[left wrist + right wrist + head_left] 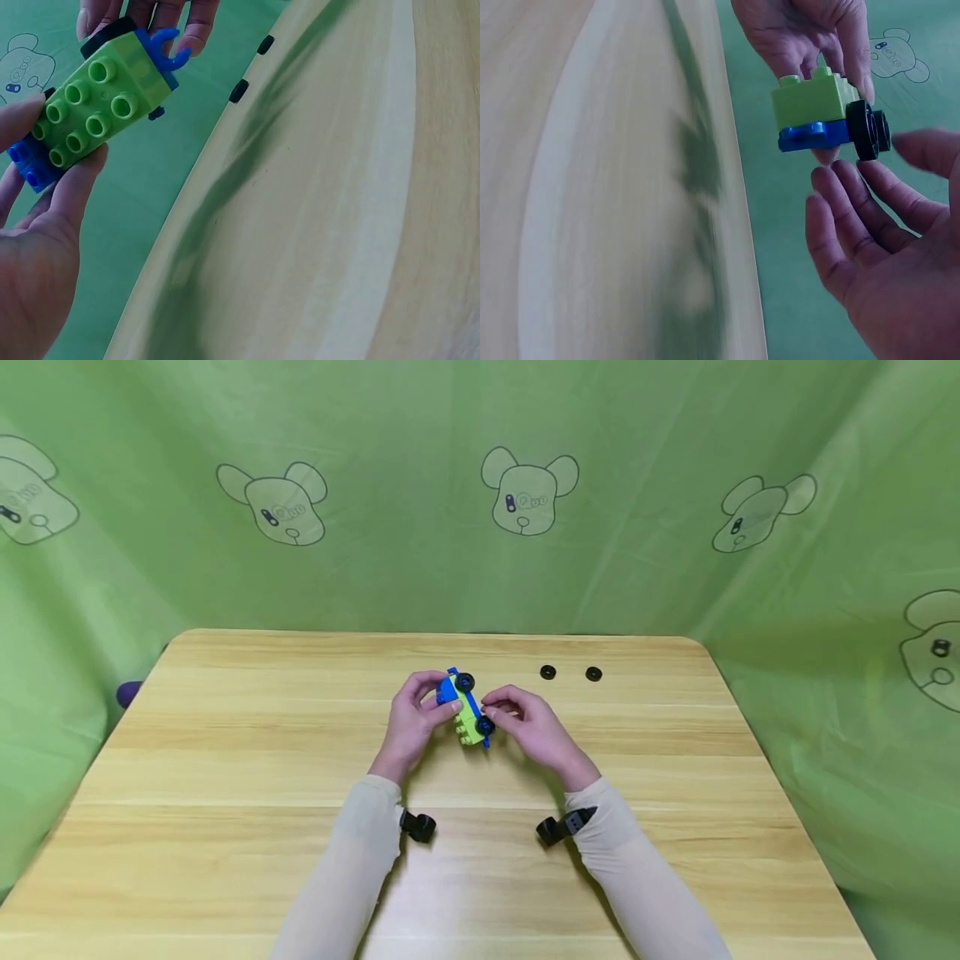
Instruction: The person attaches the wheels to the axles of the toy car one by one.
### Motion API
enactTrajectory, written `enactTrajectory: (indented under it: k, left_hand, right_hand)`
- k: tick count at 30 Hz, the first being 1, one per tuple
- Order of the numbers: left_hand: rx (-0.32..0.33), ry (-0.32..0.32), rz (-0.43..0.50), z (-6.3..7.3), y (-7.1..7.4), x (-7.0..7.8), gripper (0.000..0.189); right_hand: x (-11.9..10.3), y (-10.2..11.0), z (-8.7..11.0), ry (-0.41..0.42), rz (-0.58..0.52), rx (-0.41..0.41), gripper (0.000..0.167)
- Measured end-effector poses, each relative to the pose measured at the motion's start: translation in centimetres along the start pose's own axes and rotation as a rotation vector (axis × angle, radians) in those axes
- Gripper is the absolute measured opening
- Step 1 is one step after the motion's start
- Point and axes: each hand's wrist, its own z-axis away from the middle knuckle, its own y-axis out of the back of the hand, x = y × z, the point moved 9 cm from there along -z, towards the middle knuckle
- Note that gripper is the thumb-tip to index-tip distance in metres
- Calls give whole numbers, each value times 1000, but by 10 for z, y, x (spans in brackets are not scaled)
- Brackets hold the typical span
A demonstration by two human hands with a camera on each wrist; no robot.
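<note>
A toy block car (468,725), lime green with blue parts, is held up over the table in my left hand (411,720), tilted on its side. Two black wheels, one upper (465,682) and one lower (485,725), show on the side facing my right hand (534,727). In the left wrist view, the car's studded green top (112,90) faces the camera, and a blue hook-like piece (171,46) sticks out at one end. My right fingers, loosely bent, are close beside a black wheel (864,129) in the right wrist view; whether they touch it, I cannot tell.
Two loose black tyres, a left one (548,672) and a right one (594,674), lie near the back of the wooden table (645,760). A green curtain (420,568) with printed mouse-like heads surrounds the table's far side.
</note>
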Motion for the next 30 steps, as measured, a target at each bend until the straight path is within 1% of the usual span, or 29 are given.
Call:
enactTrajectory:
  k: [4, 8, 11, 13, 16, 19, 23, 26, 30]
  left_hand:
    - [41, -15, 22, 0, 4, 2, 49]
    - [78, -38, 50, -1, 7, 6, 50]
    - [122, -53, 59, -1, 10, 8, 53]
    - [157, -54, 59, -1, 11, 9, 57]
    - [200, -44, 46, 0, 13, 9, 64]
    - [229, -39, 44, 1, 14, 10, 71]
    - [260, -39, 33, 4, 18, 9, 78]
    - [262, -40, 4, 6, 19, 8, 79]
    - [233, -46, -29, 6, 18, 7, 72]
  right_hand:
    - [2, -4, 1, 17, -54, -44, 35]
    - [4, -8, 2, 15, -67, -82, 50]
    - [4, -10, 2, 21, -62, -84, 57]
    - [4, -10, 1, 26, -60, -71, 59]
    - [3, -9, -1, 25, -50, -39, 60]
    - [2, -9, -3, 12, -55, -12, 57]
    - [0, -9, -5, 10, -69, 1, 53]
    - [0, -8, -5, 12, -77, 7, 53]
    - [-1, -7, -6, 24, -83, 12, 52]
